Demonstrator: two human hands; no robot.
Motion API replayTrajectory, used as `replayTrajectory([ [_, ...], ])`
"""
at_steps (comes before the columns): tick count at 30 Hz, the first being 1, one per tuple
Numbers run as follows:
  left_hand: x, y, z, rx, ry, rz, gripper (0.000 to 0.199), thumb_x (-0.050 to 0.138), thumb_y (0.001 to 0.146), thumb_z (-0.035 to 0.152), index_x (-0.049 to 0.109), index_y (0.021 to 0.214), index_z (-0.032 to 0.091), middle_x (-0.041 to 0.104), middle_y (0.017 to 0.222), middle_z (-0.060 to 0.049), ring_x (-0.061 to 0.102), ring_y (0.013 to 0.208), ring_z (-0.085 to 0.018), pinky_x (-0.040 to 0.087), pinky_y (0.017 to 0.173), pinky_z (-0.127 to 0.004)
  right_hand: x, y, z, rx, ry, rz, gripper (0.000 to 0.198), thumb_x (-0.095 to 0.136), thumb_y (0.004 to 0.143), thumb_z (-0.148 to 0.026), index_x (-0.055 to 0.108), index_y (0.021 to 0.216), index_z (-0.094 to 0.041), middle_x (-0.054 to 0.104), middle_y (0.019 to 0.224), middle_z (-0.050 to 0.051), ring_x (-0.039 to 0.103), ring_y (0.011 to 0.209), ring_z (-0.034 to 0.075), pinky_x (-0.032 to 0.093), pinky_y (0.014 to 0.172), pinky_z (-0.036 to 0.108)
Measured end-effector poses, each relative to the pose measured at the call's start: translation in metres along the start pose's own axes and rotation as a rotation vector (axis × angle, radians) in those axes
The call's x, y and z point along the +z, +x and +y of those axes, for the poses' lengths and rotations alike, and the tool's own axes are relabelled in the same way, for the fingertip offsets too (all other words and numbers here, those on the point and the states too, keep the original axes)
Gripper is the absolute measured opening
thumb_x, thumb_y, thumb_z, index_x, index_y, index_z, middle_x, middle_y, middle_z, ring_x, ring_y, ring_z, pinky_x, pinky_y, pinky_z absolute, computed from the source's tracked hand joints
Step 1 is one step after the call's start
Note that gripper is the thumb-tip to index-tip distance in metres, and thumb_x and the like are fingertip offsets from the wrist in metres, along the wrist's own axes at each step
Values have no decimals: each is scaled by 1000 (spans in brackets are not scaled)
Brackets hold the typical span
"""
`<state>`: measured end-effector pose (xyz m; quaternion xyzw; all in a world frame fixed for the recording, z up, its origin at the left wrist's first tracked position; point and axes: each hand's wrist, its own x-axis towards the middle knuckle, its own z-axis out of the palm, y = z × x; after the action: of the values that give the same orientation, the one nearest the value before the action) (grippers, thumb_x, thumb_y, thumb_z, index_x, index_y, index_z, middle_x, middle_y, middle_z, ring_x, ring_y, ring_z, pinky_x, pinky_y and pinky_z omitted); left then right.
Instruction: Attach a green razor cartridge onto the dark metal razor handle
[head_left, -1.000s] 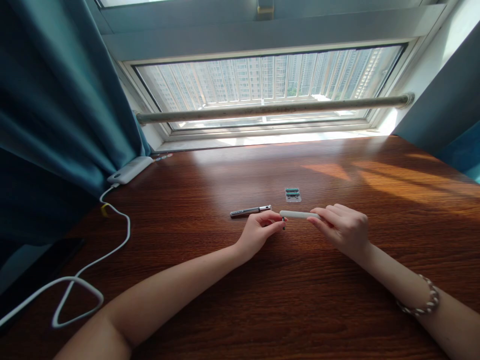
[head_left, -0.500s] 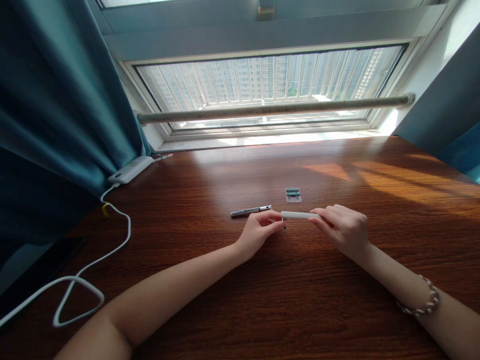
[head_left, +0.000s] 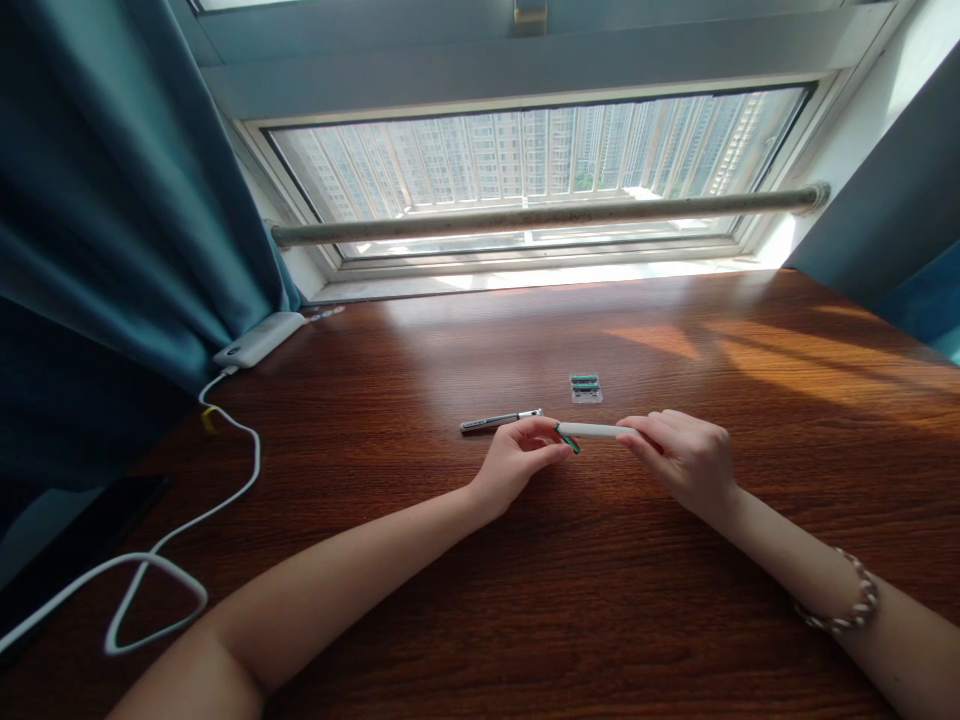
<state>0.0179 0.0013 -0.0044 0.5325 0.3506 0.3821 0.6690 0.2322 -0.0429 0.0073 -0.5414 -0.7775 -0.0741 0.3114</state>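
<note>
A white razor (head_left: pixel 589 430) lies level between my two hands, just above the wooden table. My right hand (head_left: pixel 679 455) pinches its handle near the right end with thumb and fingertips. At the left end, my left hand (head_left: pixel 521 455) closes thumb and fingers about the razor head (head_left: pixel 571 442), a small dark piece with a green strip, partly hidden by the fingers. Behind the left hand rests a slim dark-and-silver pen-like stick (head_left: pixel 499 421). Beyond the razor sits a small clear case (head_left: pixel 585 389) with green-striped blade heads in it.
The brown wooden table (head_left: pixel 450 600) runs back to the window ledge. At the left, a white box-like device (head_left: pixel 260 340) with a white cable (head_left: pixel 255 470) lies by the blue curtain (head_left: pixel 135 180). A dark flat object (head_left: pixel 90 540) sits at the left edge. A pipe (head_left: pixel 547 215) crosses the window.
The razor head has turned at the left end of the handle, so its green strip now shows, slanting down to the right. Both hands stay almost where they were.
</note>
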Motion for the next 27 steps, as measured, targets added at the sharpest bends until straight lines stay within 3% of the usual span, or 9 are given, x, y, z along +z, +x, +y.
replayTrajectory([
  [7,1,0,0,19,-25,-29,20,69,63,21,64,82,14,67,84,-5,61,77,-16,45,78,-30,1,0,1,25,-63,12,23,49,83,-37,66,80,-22,59,59,-1,51,59,10,29,58,23],
  [13,1,1,-1,7,-50,5,21,71,61,19,62,79,14,66,77,-2,61,73,-14,44,73,-28,1,0,0,-39,-66,-10,22,51,82,-37,66,82,-22,60,61,-2,51,59,11,29,59,23],
  [27,1,0,1,-8,-43,47,18,71,61,19,60,74,15,65,76,0,57,71,-10,41,70,-23,2,0,1,34,-83,-4,26,48,83,-39,66,77,-22,59,60,-1,51,59,10,28,58,23],
])
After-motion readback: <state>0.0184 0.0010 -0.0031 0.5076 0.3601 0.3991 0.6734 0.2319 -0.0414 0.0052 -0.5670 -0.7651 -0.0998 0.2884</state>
